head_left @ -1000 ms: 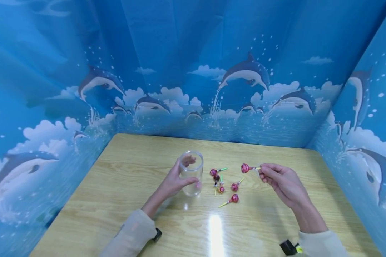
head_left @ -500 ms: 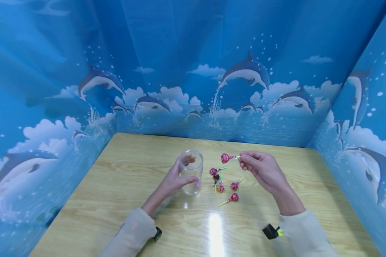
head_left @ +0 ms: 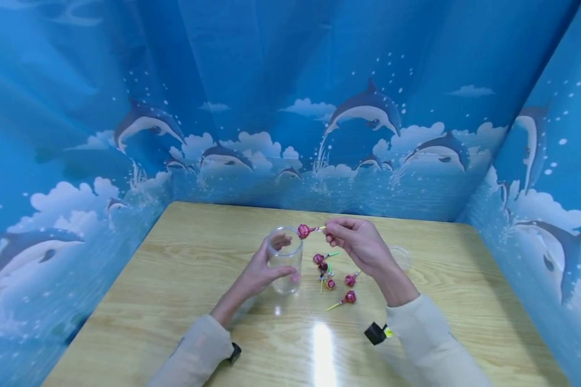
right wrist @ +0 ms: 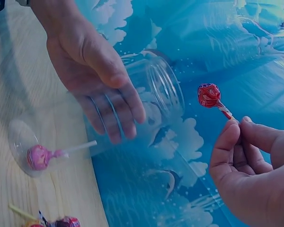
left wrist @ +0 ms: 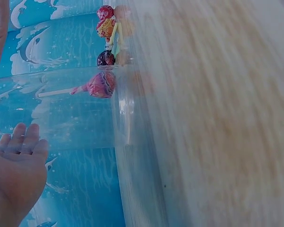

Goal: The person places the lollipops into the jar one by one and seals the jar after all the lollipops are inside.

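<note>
My left hand (head_left: pixel 259 274) holds a clear jar (head_left: pixel 290 259) upright on the table, its thumb and fingers round the side. The jar's mouth has no lid on it. A pink-wrapped lollipop (left wrist: pixel 102 85) stands head down inside, on the jar's bottom, its white stick leaning. Between thumb and forefinger, my right hand (head_left: pixel 360 244) pinches the stick of a red-wrapped lollipop (head_left: pixel 304 231). The head of that lollipop is beside the jar's right rim; in the right wrist view (right wrist: pixel 209 95) it is apart from the mouth.
Several lollipops (head_left: pixel 350 296) lie on the wooden table (head_left: pixel 213 242) right of the jar, some bunched together. A clear round lid (head_left: pixel 399 258) lies beyond my right wrist, partly hidden. A blue dolphin-print curtain (head_left: pixel 252 107) stands behind the table and along its sides.
My right hand has moved left with the red lollipop, from right of the loose lollipops to the jar's rim. The lid has come into sight. My left hand still holds the jar in place.
</note>
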Motion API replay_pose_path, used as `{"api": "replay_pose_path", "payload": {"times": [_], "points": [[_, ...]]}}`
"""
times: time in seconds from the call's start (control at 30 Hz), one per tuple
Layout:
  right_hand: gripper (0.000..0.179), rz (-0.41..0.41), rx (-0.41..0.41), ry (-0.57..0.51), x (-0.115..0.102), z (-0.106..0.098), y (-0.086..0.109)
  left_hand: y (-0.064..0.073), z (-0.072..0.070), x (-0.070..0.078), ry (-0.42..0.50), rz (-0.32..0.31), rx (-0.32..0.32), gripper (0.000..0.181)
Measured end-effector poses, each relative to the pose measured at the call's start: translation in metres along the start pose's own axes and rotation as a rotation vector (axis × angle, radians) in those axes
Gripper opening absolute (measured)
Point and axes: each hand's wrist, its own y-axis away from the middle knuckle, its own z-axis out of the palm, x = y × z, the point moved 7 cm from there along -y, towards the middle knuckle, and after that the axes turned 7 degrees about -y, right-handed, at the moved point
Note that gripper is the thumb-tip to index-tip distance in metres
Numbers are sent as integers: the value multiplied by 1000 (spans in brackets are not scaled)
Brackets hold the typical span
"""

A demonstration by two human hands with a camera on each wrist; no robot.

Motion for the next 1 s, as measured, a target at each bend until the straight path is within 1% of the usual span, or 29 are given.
{"api": "replay_pose_path", "payload": {"times": [0.2,0.33,0.43,0.5,0.57,0.67,0.87,1.0], "points": [[11,5,-13,-1,6,13,-8,1,-1,1,-8,-6,9,88],[15,6,-4,61,9,18,-11,1,-1,0,-14,-32,7,90],[22,-2,10,167,10,20,-14,2,0,-1,-21,-52,7,93],[25,-16,17,264,9,21,-16,2,0,-1,-14,-57,7,95],[27,-38,17,365,7,23,-18,2,0,-2,-5,-63,8,95],[27,-79,7,482,4,27,-20,1,0,-3,5,-76,8,95],[24,-174,-28,643,-1,39,-20,2,0,-4,-2,-106,6,95],[23,-232,-51,721,-3,45,-20,1,0,-5,4,-97,-1,94]]}}
